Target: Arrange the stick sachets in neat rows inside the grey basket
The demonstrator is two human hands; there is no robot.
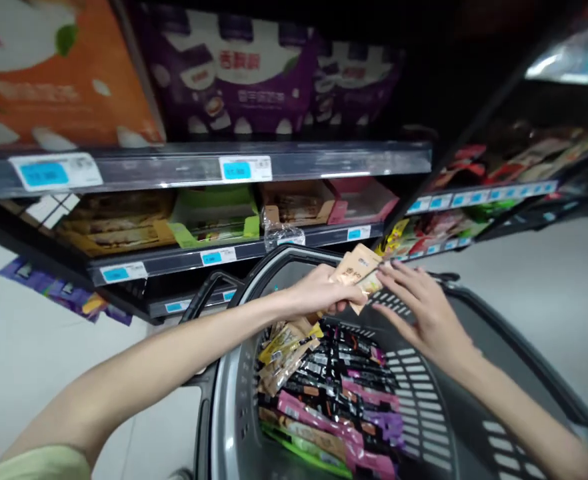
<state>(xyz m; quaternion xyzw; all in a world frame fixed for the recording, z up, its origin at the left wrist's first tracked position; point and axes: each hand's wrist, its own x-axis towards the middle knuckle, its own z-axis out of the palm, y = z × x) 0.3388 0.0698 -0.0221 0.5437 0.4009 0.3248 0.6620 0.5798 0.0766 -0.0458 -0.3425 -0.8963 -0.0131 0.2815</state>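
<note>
My left hand [327, 292] grips a small fanned bundle of beige packets [359, 267] with gold and green print, held over the grey shopping basket [229, 393]. Stretched fingers of my right hand [427, 317] reach the right edge of these packets; whether they touch is hard to tell. Below, in the basket, lie rows of slim packets: black ones [324, 370], pink ones [319, 417], a green one [307, 450] and a purple one [387, 427]. Some beige and yellow packets [287, 353] rest at the basket's left side, beneath my left wrist.
Ahead are shelves with price tags [245, 169]. Large purple boxes [254, 80] and an orange box [59, 87] stand on the upper shelf. Lower down sit open display boxes, one green [214, 213] and one pink [361, 200]. The basket handle [207, 293] sticks out left.
</note>
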